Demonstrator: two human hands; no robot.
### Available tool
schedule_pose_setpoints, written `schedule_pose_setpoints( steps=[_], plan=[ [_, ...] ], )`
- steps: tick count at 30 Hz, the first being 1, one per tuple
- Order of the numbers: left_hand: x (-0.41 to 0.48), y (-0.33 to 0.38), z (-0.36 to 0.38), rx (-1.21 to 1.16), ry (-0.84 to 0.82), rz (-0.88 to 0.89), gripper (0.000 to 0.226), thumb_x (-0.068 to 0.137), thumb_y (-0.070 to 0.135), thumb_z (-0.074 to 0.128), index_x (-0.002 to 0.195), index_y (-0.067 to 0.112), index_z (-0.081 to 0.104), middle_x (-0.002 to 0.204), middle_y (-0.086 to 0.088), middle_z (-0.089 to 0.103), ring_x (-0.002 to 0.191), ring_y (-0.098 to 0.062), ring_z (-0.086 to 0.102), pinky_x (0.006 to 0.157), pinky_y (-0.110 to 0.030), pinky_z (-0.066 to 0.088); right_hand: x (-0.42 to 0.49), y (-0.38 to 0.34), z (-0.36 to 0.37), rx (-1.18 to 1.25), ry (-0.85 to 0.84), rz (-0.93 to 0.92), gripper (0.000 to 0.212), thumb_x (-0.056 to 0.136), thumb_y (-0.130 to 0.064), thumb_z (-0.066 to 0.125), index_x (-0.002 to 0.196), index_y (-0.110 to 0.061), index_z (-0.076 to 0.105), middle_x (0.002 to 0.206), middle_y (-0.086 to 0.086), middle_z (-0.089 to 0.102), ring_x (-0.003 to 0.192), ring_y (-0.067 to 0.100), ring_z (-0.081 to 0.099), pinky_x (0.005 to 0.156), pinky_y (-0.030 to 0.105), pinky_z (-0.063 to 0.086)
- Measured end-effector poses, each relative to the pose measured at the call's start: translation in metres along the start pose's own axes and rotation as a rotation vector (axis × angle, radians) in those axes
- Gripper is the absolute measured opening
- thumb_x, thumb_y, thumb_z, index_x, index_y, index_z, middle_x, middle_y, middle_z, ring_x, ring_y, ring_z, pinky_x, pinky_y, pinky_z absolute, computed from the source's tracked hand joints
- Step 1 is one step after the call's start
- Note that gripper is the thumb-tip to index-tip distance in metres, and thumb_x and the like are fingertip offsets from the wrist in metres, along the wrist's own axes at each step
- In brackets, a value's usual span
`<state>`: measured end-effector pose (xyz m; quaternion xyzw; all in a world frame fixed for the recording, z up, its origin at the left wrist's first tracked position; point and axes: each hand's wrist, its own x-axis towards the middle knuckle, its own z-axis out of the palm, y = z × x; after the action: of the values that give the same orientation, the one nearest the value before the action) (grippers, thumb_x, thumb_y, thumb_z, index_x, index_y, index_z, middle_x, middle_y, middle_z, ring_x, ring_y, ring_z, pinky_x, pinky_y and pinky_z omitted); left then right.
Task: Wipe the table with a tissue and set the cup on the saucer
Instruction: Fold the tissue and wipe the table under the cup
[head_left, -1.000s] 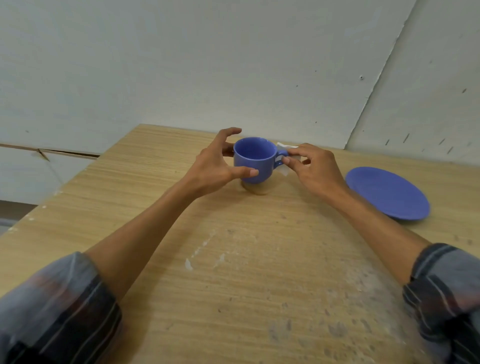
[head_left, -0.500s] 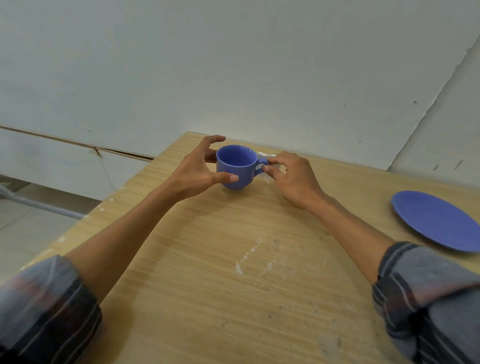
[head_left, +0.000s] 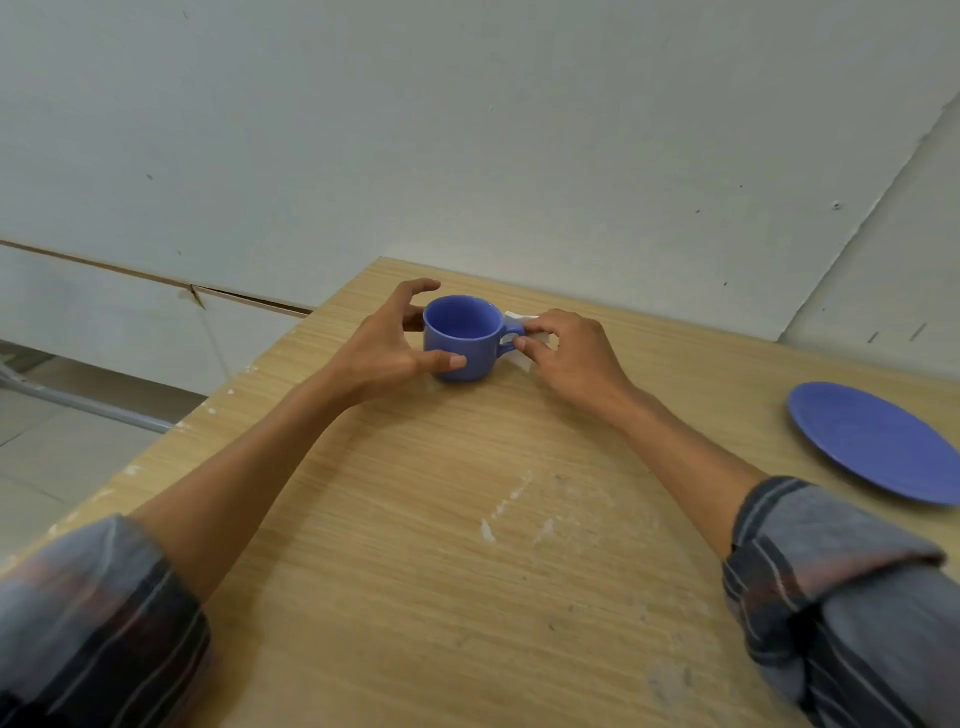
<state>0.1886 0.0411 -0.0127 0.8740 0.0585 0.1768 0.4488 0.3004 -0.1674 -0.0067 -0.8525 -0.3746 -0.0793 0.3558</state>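
Observation:
A blue cup (head_left: 460, 338) stands upright on the wooden table (head_left: 467, 571) near its far left corner. My left hand (head_left: 387, 348) curls around the cup's left side, thumb pressed on the front wall and fingers behind it. My right hand (head_left: 571, 356) pinches the cup's handle between thumb and forefinger. A white tissue (head_left: 522, 318) lies crumpled under and behind those fingers; most of it is hidden by the hand. The blue saucer (head_left: 878, 441) lies bare at the table's right edge, well apart from the cup.
White smears (head_left: 506, 512) and dusty marks streak the tabletop between my forearms. The table's left edge drops to a tiled floor with a grey metal bar (head_left: 83, 402). A pale wall rises right behind the far edge.
The cup, held slightly above the table a second ago, has gone left with both hands and now rests on the tabletop. The saucer lies farther right in view.

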Motion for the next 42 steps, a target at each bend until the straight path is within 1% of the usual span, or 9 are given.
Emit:
schedule_pose_setpoints(
  steps=[5,9,12,18,24,27,30,38,42],
  plan=[
    [-0.01,0.008,0.003,0.088,0.086,0.042,0.089,0.07,0.046,0.08,0.143,0.033,0.029,0.147,0.004,0.044,0.132,-0.011,0.042,0.107,-0.037,0.034,-0.006,0.0,-0.016,0.074,0.052,0.071,0.022,0.087,-0.021,0.064,0.107,-0.013,0.071,0.11,0.002,0.069,0.097,0.012,0.06,0.081,0.02,0.04],
    [-0.024,0.034,0.016,0.168,0.249,0.329,0.053,0.085,0.038,0.063,0.133,0.028,0.045,0.141,0.007,0.047,0.126,-0.009,0.046,0.106,-0.034,0.039,-0.016,0.012,-0.044,0.08,0.208,0.103,0.018,0.086,-0.01,0.062,0.1,-0.014,0.073,0.101,0.004,0.073,0.075,0.008,0.057,0.068,0.002,0.038],
    [-0.032,0.052,0.037,0.207,0.105,0.469,0.033,0.088,0.03,0.058,0.12,0.023,0.058,0.129,0.006,0.057,0.118,-0.005,0.052,0.103,-0.029,0.042,-0.025,0.024,-0.061,0.11,0.24,0.133,0.026,0.085,-0.008,0.06,0.105,-0.021,0.071,0.1,0.001,0.071,0.076,0.007,0.061,0.074,0.01,0.047],
    [-0.041,0.052,0.075,0.576,0.049,0.58,0.028,0.092,0.034,0.054,0.113,0.02,0.065,0.124,0.007,0.064,0.121,-0.008,0.055,0.12,-0.033,0.005,-0.03,0.045,-0.074,0.022,0.209,0.136,0.042,0.084,-0.009,0.058,0.122,-0.028,0.06,0.089,-0.004,0.068,0.08,0.008,0.062,0.067,-0.002,0.038],
    [-0.041,0.047,0.081,0.634,-0.083,0.609,0.035,0.092,0.035,0.052,0.121,0.019,0.063,0.135,0.001,0.059,0.13,-0.011,0.049,0.12,-0.03,0.01,-0.029,0.057,-0.055,-0.158,0.146,0.033,0.026,0.087,-0.005,0.055,0.104,-0.01,0.073,0.107,0.005,0.074,0.099,0.019,0.066,0.09,0.026,0.048],
    [-0.039,0.043,0.083,0.561,-0.175,0.53,0.041,0.093,0.04,0.05,0.128,0.022,0.058,0.141,0.001,0.053,0.128,-0.014,0.049,0.112,-0.029,0.029,-0.027,0.055,-0.045,-0.176,0.035,0.014,0.022,0.089,-0.009,0.057,0.104,-0.009,0.073,0.109,0.008,0.073,0.104,0.021,0.065,0.095,0.034,0.047],
    [-0.038,0.039,0.084,0.511,-0.25,0.415,0.046,0.093,0.047,0.046,0.134,0.027,0.054,0.146,0.004,0.048,0.128,-0.014,0.049,0.104,-0.033,0.042,-0.031,0.048,-0.039,-0.156,-0.048,0.006,0.024,0.09,-0.007,0.055,0.107,-0.009,0.073,0.112,0.008,0.072,0.109,0.019,0.064,0.098,0.029,0.045],
    [-0.036,0.038,0.085,0.522,-0.266,0.419,0.046,0.093,0.046,0.046,0.133,0.025,0.055,0.143,0.003,0.051,0.128,-0.013,0.048,0.105,-0.032,0.04,-0.057,0.029,-0.058,-0.15,-0.273,-0.145,0.035,0.083,0.008,0.054,0.105,-0.01,0.074,0.112,0.005,0.072,0.106,0.013,0.065,0.097,0.022,0.046],
    [-0.036,0.038,0.085,0.508,-0.265,0.414,0.045,0.093,0.046,0.046,0.132,0.025,0.056,0.142,0.003,0.052,0.128,-0.012,0.048,0.104,-0.028,0.037,-0.044,0.036,-0.08,-0.008,-0.125,0.006,0.024,0.086,-0.002,0.061,0.103,-0.014,0.075,0.104,0.0,0.073,0.097,0.004,0.066,0.083,0.007,0.046]
  ],
)
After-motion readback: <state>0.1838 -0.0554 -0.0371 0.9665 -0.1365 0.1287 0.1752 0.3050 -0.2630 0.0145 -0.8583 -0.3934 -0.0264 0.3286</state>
